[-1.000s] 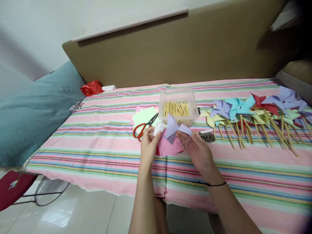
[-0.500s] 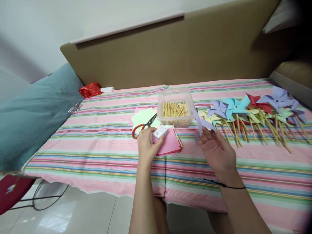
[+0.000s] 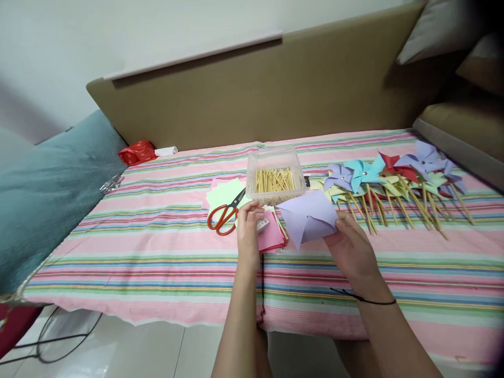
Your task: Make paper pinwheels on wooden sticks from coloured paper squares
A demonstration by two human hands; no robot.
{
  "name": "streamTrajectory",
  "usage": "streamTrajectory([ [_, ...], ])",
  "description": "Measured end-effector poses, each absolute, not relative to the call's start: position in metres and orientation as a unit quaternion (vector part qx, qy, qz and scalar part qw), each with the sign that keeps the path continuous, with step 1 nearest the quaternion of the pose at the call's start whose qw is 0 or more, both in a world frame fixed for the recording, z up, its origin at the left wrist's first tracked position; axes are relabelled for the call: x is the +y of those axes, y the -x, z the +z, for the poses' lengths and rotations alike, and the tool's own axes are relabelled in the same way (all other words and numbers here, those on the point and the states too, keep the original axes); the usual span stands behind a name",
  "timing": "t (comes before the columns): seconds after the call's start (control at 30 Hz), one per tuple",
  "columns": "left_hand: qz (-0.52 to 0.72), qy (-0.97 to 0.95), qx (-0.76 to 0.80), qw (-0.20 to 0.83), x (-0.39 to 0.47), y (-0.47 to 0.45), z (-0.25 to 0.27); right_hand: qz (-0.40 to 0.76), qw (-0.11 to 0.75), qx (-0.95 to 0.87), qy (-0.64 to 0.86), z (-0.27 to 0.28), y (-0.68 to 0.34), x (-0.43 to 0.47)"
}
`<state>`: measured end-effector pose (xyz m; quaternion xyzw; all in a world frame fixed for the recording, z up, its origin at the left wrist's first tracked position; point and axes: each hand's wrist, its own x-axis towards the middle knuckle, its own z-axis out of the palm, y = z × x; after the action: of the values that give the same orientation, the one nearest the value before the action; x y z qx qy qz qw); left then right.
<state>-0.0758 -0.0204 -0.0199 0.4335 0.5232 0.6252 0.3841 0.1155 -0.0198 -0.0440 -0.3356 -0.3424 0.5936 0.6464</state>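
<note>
A purple paper pinwheel head is pinched at its right edge between the thumb and fingers of my right hand. Its folded points meet near a small dark spot in the middle. My left hand hovers over the paper stack with its fingers loosely bent and apart, and I see nothing between them. Beside its palm is a small white box, partly hidden by the hand. Under the box lies a stack of coloured paper squares, pink on top. Red-handled scissors rest to the left on pale green paper.
A clear plastic box of short wooden sticks stands behind the stack. Several finished pinwheels on sticks lie at the right. A red plastic bag and metal clips are at the left, on striped cloth.
My right hand has turned the purple pinwheel head so its face shows. My left hand has loosened from the small white box. The view has shifted slightly right.
</note>
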Motion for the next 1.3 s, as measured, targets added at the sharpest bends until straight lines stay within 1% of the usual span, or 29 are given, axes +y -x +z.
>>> streamTrajectory([
  [0.03, 0.65, -0.374, 0.489, 0.446, -0.019, 0.066, -0.021, 0.596, 0.644, -0.345, 0.333, -0.044, -0.116, -0.02],
  [0.07, 0.658, -0.326, 0.474, 0.486, -0.018, 0.055, -0.022, 0.598, 0.642, -0.349, 0.329, -0.043, -0.116, -0.021],
  [0.1, 0.645, -0.304, 0.461, 0.528, -0.017, 0.046, -0.024, 0.598, 0.64, -0.355, 0.327, -0.043, -0.117, -0.021],
  [0.17, 0.611, -0.312, 0.409, 0.601, -0.019, 0.031, -0.026, 0.595, 0.63, -0.371, 0.333, -0.042, -0.118, -0.021],
  [0.2, 0.602, -0.313, 0.398, 0.617, -0.02, 0.025, -0.027, 0.591, 0.624, -0.38, 0.341, -0.042, -0.119, -0.021],
  [0.23, 0.605, -0.315, 0.399, 0.613, -0.021, 0.022, -0.027, 0.586, 0.62, -0.386, 0.351, -0.042, -0.121, -0.021],
  [0.33, 0.63, -0.333, 0.439, 0.547, -0.022, 0.02, -0.027, 0.576, 0.625, -0.373, 0.373, -0.043, -0.128, -0.018],
  [0.4, 0.627, -0.358, 0.455, 0.522, -0.021, 0.022, -0.026, 0.579, 0.624, -0.355, 0.386, -0.043, -0.135, -0.017],
  [0.5, 0.595, -0.391, 0.465, 0.526, -0.019, 0.024, -0.026, 0.588, 0.586, -0.367, 0.421, -0.045, -0.145, -0.015],
  [0.6, 0.556, -0.412, 0.474, 0.545, -0.019, 0.021, -0.026, 0.57, 0.553, -0.402, 0.456, -0.047, -0.152, -0.016],
  [0.67, 0.561, -0.401, 0.471, 0.549, -0.018, 0.017, -0.027, 0.54, 0.566, -0.431, 0.449, -0.048, -0.155, -0.016],
  [0.77, 0.622, -0.338, 0.451, 0.544, -0.015, 0.011, -0.028, 0.465, 0.623, -0.483, 0.402, -0.047, -0.16, -0.017],
  [0.83, 0.637, -0.287, 0.432, 0.571, -0.013, 0.009, -0.027, 0.427, 0.641, -0.504, 0.391, -0.046, -0.165, -0.018],
  [0.87, 0.625, -0.267, 0.425, 0.598, -0.012, 0.009, -0.026, 0.419, 0.637, -0.513, 0.394, -0.046, -0.167, -0.019],
  [0.93, 0.58, -0.248, 0.42, 0.652, -0.014, 0.009, -0.023, 0.411, 0.617, -0.535, 0.406, -0.044, -0.17, -0.02],
  [1.0, 0.535, -0.256, 0.434, 0.678, -0.017, 0.01, -0.02, 0.404, 0.594, -0.558, 0.415, -0.043, -0.171, -0.022],
  [1.07, 0.514, -0.273, 0.455, 0.675, -0.022, 0.011, -0.02, 0.408, 0.567, -0.58, 0.42, -0.041, -0.171, -0.023],
  [1.17, 0.535, -0.297, 0.461, 0.642, -0.026, 0.012, -0.023, 0.422, 0.55, -0.585, 0.421, -0.039, -0.167, -0.023],
  [1.23, 0.564, -0.319, 0.474, 0.596, -0.026, 0.015, -0.025, 0.458, 0.572, -0.528, 0.429, -0.038, -0.164, -0.021],
  [1.3, 0.58, -0.34, 0.491, 0.553, -0.025, 0.017, -0.026, 0.518, 0.584, -0.447, 0.438, -0.037, -0.16, -0.02],
])
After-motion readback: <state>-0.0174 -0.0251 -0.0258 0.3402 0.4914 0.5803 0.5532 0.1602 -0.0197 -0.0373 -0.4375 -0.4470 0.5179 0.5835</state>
